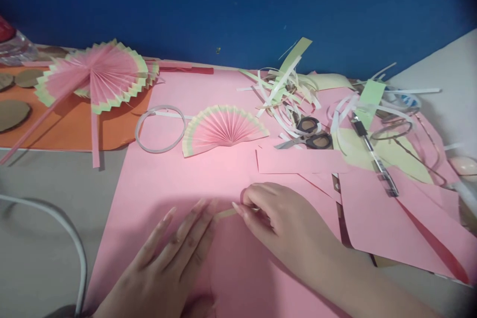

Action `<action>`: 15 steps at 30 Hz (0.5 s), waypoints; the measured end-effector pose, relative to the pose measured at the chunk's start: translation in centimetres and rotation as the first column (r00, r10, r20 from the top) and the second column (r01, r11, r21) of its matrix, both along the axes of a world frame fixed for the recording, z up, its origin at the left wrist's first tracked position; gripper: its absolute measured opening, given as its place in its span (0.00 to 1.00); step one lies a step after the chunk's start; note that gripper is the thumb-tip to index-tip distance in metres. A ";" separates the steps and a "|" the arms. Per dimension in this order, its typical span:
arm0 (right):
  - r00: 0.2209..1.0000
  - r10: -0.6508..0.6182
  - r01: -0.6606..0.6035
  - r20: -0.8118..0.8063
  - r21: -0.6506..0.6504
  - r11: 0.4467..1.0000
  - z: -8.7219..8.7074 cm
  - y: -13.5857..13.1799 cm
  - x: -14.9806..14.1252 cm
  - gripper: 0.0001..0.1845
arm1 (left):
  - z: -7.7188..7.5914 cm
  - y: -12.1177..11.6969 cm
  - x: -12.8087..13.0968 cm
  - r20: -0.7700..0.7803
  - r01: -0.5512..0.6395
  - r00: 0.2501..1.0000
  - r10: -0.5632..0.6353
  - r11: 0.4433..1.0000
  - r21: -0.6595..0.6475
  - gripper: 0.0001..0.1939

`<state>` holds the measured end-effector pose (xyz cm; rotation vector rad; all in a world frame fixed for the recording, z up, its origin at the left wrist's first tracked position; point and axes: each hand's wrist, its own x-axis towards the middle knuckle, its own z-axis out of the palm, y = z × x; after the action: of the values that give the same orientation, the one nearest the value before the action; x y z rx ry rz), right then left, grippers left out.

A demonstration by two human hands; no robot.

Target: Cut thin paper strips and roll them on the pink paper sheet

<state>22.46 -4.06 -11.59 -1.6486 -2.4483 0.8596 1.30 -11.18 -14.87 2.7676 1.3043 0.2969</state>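
Note:
My left hand (169,263) lies flat on a large pink paper sheet (179,174), its fingers stretched out and pressing down near a narrow pale yellow strip (225,214). My right hand (283,223) is curled beside it, fingertips pinching the right end of that strip against the pink paper. A small folded pink fan with a pale green rim (221,129) lies just beyond the hands.
A larger pink-and-green paper fan (97,77) rests on orange paper (67,124) at the back left. A white ring (160,128), scissors (311,134), a pen (374,156), curled paper strips (283,89) and loose pink sheets (391,213) lie to the right. A white cable (70,238) curves at left.

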 end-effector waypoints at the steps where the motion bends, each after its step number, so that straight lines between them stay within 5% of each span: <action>1: 1.000 -0.002 0.002 -0.001 0.008 1.000 -0.1 0.0 0.0 0.15 | 0.0 0.0 0.0 -0.002 -0.006 1.000 0.006 1.000 0.005 0.35; 15: 1.000 0.023 -0.023 0.000 0.139 0.990 -0.8 -0.4 -0.1 0.12 | 0.3 0.3 0.6 -0.030 -0.052 0.998 0.053 0.998 0.041 0.30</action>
<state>22.36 -4.44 -12.35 -1.5749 -2.4679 0.6757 1.89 -10.89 -14.58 2.7858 1.3953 0.2876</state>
